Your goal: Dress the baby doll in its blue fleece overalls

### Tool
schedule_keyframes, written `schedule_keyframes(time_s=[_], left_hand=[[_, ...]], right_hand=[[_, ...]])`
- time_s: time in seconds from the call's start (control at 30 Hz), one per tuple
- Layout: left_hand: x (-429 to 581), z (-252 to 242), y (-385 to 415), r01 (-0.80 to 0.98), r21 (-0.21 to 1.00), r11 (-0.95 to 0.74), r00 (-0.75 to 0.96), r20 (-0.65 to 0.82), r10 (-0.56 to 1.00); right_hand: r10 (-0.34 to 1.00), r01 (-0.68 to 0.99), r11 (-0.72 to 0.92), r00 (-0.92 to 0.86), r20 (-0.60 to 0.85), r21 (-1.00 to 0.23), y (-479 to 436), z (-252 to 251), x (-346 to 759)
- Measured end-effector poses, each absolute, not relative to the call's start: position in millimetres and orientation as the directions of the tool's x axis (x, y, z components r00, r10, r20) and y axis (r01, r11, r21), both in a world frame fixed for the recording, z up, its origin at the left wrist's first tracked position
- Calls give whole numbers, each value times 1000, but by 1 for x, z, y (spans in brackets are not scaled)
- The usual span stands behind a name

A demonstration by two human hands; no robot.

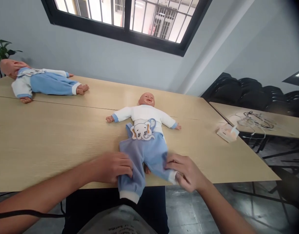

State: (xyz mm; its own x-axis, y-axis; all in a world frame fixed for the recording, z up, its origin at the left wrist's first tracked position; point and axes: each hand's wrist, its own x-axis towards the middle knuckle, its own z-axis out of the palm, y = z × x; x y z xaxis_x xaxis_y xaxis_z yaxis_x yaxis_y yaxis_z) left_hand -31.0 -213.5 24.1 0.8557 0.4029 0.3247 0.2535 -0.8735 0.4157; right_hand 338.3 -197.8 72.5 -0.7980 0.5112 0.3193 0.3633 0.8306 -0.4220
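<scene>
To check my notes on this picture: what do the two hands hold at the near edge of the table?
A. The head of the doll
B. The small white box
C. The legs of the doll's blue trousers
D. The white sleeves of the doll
C: the left hand and the right hand each grip one leg of the blue trousers on the near doll.

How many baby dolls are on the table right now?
2. One doll lies face up at the near edge, with the left hand and right hand on its blue trousers. The other doll lies at the far left of the table.
</scene>
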Motion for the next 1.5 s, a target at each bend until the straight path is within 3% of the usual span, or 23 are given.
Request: schedule_keyframes(time_s=[0.1,0.17,0.23,0.27,0.33,0.4,0.5,0.6,0.8,0.93,1.0,1.1,1.2,1.27,1.37,1.5], left_hand=[[-39,30,-201,307,707,-637,878,48,477],[-48,40,-182,302,853,-426,901,-109,421],[-53,48,-156,266,937,-224,913,-170,371],[-53,49,-142,251,955,-159,892,-164,421],[-46,45,-116,253,953,-168,730,-74,680],[-34,34,-96,334,896,-293,479,106,871],[-17,15,-83,417,786,-456,359,318,878],[-12,4,-84,416,742,-527,398,372,839],[-15,0,-93,327,679,-657,592,395,702],[-18,1,-102,255,801,-542,653,270,707],[-19,3,-108,324,846,-425,557,193,808],[-17,9,-114,341,887,-312,318,204,926],[-13,16,-116,260,925,-278,113,257,960],[-13,21,-115,221,948,-229,67,219,973],[-23,27,-111,177,975,-137,266,87,960],[-39,33,-111,227,971,-70,677,-106,728]], right_hand=[[543,360,791,-785,297,-494,-181,87,323],[600,435,771,-741,301,-465,-161,99,300],[673,554,727,-692,260,-405,-138,107,271],[690,591,714,-685,233,-376,-126,109,257],[674,607,731,-713,192,-312,-104,107,231],[648,600,755,-744,163,-264,-87,100,215],[609,567,787,-778,153,-244,-72,85,208],[582,521,806,-783,218,-281,-67,73,210],[666,497,727,-679,309,-474,-74,60,220],[800,386,473,-566,202,-792,-82,60,232],[775,205,286,-624,100,-936,-85,61,236],[681,42,107,-731,42,-993,-88,64,235],[657,194,215,-754,-5,-957,-95,68,227],[642,336,318,-764,-60,-887,-100,72,222],[615,409,341,-778,-129,-846,-104,77,218],[694,293,285,-720,-14,-913,-96,75,221]])
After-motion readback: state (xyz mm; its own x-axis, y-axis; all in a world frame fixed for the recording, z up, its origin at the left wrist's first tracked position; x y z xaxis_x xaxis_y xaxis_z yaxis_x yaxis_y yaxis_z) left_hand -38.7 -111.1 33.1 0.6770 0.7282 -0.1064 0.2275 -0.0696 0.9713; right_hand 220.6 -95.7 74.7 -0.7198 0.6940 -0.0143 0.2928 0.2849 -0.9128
